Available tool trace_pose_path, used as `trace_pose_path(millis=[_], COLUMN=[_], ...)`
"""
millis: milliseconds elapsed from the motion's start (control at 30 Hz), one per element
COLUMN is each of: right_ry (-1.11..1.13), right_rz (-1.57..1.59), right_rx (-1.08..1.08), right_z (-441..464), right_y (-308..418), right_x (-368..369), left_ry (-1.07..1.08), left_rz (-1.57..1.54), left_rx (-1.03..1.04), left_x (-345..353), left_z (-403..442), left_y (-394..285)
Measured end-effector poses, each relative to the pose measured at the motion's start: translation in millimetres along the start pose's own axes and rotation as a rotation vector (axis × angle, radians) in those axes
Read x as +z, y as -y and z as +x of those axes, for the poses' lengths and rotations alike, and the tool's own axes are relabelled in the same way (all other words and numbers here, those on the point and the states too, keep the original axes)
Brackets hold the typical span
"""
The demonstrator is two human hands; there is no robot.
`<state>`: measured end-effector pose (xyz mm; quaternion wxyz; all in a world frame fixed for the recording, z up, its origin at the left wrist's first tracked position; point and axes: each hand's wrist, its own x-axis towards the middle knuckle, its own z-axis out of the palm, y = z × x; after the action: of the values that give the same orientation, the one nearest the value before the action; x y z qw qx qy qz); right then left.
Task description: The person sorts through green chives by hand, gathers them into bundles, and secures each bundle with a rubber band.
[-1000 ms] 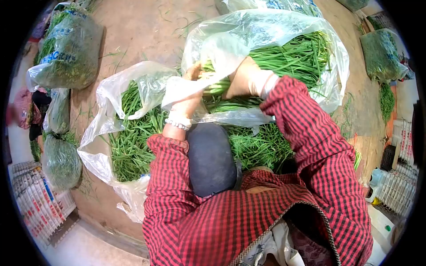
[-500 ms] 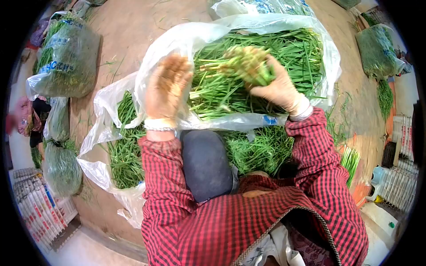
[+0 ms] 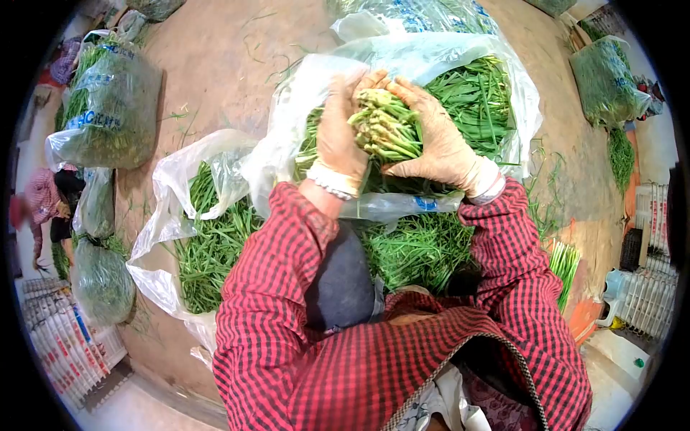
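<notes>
My gloved right hand (image 3: 447, 147) is wrapped round the right side of a bunch of green stalks (image 3: 388, 128), whose pale cut ends face me. Against the bunch's left side presses my gloved left hand (image 3: 341, 133), fingers curved round the far edge. The bunch is held over an open clear plastic bag (image 3: 528, 122) filled with long green leafy stalks (image 3: 471, 104). Directly below, between the bag and my body, lies a heap of loose greens (image 3: 424, 251).
Another open plastic bag (image 3: 147, 262) with greens lies at the left. Full bags (image 3: 118, 108) stand farther left, at the back and at the right (image 3: 611, 82). Stacked white crates (image 3: 68, 334) sit lower left. A person (image 3: 43, 201) is at the far left edge.
My left hand has moved right, from open beside the bag to pressing on the bunch. The right hand has shifted slightly left, turning the cut ends towards me.
</notes>
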<state>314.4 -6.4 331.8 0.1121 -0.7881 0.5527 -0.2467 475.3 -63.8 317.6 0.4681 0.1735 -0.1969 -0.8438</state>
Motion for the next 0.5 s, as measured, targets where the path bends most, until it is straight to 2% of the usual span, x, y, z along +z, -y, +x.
trace_pose_path(millis=[67, 100, 167, 233, 300, 333, 400, 433, 467, 500], right_ry=[-0.101, -0.077, -0.129, -0.167, -0.308, -0.340, -0.548, -0.596, -0.643, -0.781], right_rz=[0.078, 0.699, 0.820, 0.871, 0.904, 0.867, 0.906, 0.910, 0.912, 0.897], right_rx=[-0.085, -0.019, 0.199, 0.459, 0.437, 0.435, 0.433, 0.523, 0.610, 0.570], right_z=[-0.3, 0.8, -6.9, -18.4, -28.6, -29.5, -30.8, -37.7, -46.4, -54.9], right_y=[-15.5, -12.0, -18.6, -17.8, -22.1, -22.0, -9.1, -18.8, -33.0, -39.1], right_x=[-12.8, -15.5, -32.1, -46.9, -43.1, -44.2, -59.6, -67.8, -81.3, -98.9], left_ry=[0.053, 0.109, 0.209, 0.265, 0.292, 0.268, 0.182, 0.225, 0.232, 0.312], left_rz=[-0.066, -0.051, 0.012, -0.067, -0.117, -0.025, 0.174, 0.614, 1.231, 1.707], left_rx=[0.020, 0.032, 0.069, 0.059, 0.027, 0.107, 0.195, 0.381, 0.536, 0.686], left_x=[25.4, 35.9, 59.6, 73.7, 81.8, 80.7, 61.3, 32.8, 3.6, -26.3], left_z=[3.5, 7.8, 18.4, 34.0, 40.6, 42.1, 52.1, 58.2, 60.3, 59.6], left_y=[0.4, 6.5, 13.1, 24.4, 35.0, 38.8, 50.0, 60.3, 65.0, 69.3])
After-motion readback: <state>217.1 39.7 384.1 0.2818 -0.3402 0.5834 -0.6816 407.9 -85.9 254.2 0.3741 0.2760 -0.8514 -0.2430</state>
